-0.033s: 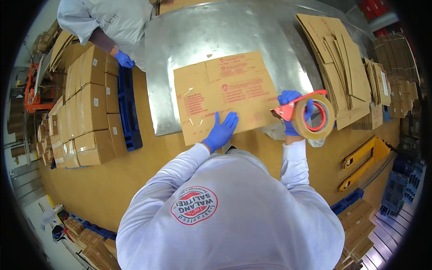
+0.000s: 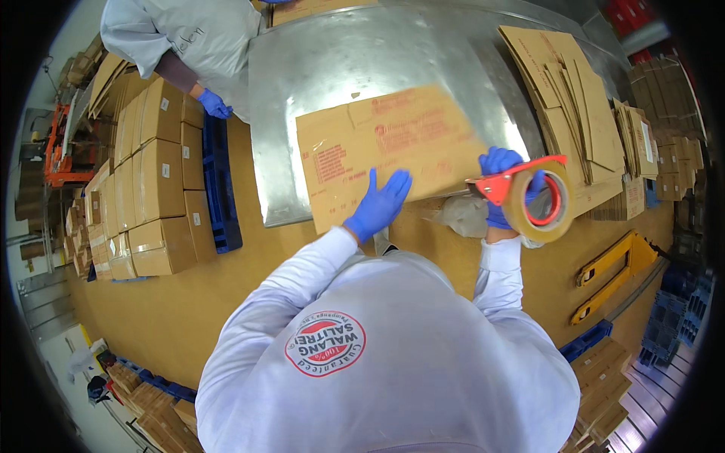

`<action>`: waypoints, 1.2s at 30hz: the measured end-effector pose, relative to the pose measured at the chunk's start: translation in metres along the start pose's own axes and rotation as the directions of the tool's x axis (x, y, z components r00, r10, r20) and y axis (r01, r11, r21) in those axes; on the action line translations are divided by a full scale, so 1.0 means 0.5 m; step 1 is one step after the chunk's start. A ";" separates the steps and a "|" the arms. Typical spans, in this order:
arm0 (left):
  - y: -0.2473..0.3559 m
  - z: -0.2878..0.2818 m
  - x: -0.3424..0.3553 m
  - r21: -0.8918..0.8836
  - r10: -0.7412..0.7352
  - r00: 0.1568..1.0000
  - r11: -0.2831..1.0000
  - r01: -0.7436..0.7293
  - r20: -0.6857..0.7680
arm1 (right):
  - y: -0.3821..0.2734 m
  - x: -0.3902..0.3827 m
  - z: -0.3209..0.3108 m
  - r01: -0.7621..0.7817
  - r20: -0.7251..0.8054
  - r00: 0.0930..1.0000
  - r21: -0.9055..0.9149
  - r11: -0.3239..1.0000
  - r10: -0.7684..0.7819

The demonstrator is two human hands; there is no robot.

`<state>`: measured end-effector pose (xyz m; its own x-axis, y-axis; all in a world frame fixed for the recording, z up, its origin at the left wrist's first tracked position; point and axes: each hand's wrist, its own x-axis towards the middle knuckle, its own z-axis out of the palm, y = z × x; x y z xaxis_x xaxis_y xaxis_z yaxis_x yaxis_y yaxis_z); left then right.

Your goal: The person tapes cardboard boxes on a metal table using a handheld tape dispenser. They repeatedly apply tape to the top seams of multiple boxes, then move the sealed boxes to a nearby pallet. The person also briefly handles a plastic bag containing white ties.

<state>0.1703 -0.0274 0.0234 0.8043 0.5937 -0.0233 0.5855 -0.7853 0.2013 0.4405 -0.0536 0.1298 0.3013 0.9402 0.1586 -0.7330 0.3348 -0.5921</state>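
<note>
A printed cardboard carton piece lies on the steel table in front of me. My left hand, in a blue glove, rests on it near its front edge with fingers stretched out. My right hand, also gloved, grips a red tape dispenser with a big roll of clear tan tape, just beside the carton's right end. Some crumpled translucent plastic shows below the carton's right edge.
A co-worker stands at upper left, one gloved hand lowered. Folded cardboard sheets lie on the table's right. Stacked boxes and a blue pallet are left; a yellow pallet jack is on the floor at right.
My left hand has moved slightly up and right, and the carton has shifted a little the same way. My right hand and the dispenser have moved slightly right.
</note>
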 end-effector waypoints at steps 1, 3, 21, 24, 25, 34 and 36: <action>-0.007 -0.069 0.041 -0.082 0.003 0.994 0.997 -0.012 -0.107 | -0.039 0.016 0.063 0.085 0.213 0.974 -0.034 0.996 -0.076; -0.013 -0.221 0.078 -0.367 -0.126 0.906 0.930 -0.035 -0.404 | -0.075 0.036 0.104 0.158 0.258 0.957 -0.085 0.984 -0.131; -0.246 -0.109 -0.032 -0.825 -0.490 0.696 -0.494 0.274 0.525 | 0.157 0.012 0.008 -0.091 -0.205 0.923 -0.939 0.332 -0.326; -0.252 -0.082 -0.083 -0.785 -0.451 0.670 -0.514 0.346 0.590 | 0.152 0.047 0.139 0.203 0.181 0.946 -0.978 0.053 -0.269; -0.251 -0.072 -0.101 -0.754 -0.424 0.652 -0.539 0.376 0.629 | 0.164 0.050 0.162 0.254 0.241 0.955 -0.965 0.058 -0.171; -0.245 -0.036 -0.147 -0.786 -0.601 0.518 -0.544 0.294 0.609 | 0.562 0.192 0.132 0.046 0.168 0.978 -0.744 0.667 0.120; -0.250 0.001 -0.154 -0.822 -0.641 0.517 -0.482 0.303 0.567 | 0.625 0.209 0.075 -0.071 0.075 0.978 -0.755 0.652 0.193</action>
<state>0.0354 0.0250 -0.0006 0.0982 0.7107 -0.6966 -0.1216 0.7033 0.7004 0.2200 0.1515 -0.0088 0.1078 0.9891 0.0999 -0.0389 0.1046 -0.9938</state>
